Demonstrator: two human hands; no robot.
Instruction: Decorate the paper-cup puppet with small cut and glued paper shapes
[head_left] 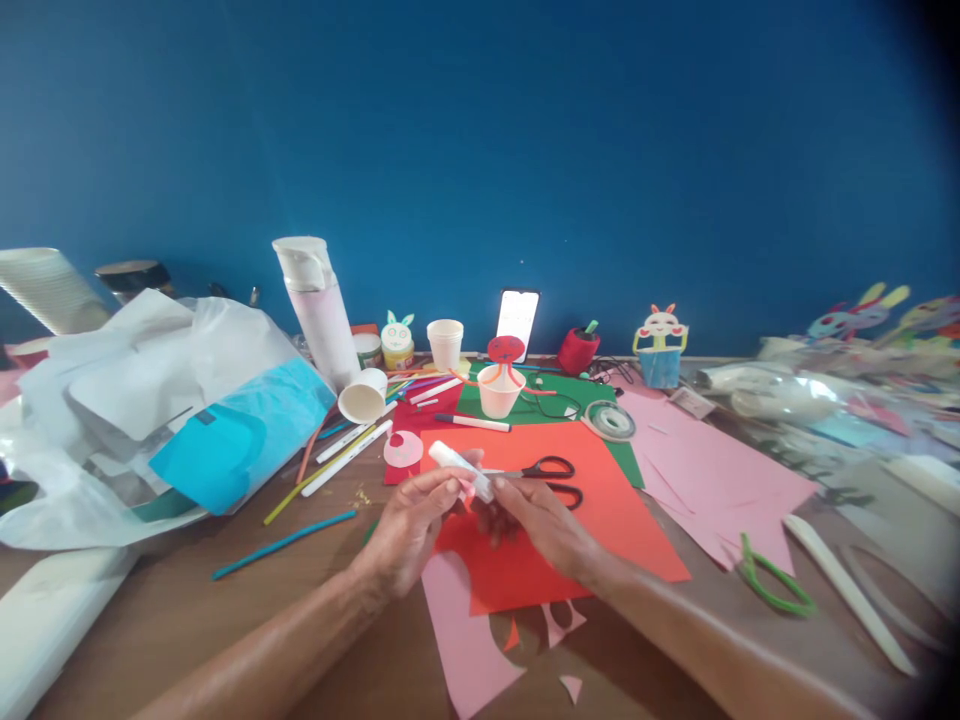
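Note:
My left hand [416, 520] pinches a small pink paper piece [467, 486] between thumb and fingers. A white tube that looks like a glue stick [452, 458] slants across between the hands, its lower end in the closed fingers of my right hand [536, 520]. Both hands are over a bright orange-red paper sheet [600, 510]. Just behind the right hand lie black-handled scissors [555, 467], their blades partly hidden by the fingers and tube. A cut pink sheet [465, 640] and small scraps [562, 622] are nearer to me.
Beyond the sheet stands a paper cup with a red face [499, 395], before a phone [517, 315]. A plastic bag [225, 350], a white flask [322, 320] and several markers [349, 455] are left. A tape roll [609, 420], pink paper [712, 450] and a green pipe cleaner [776, 590] are right.

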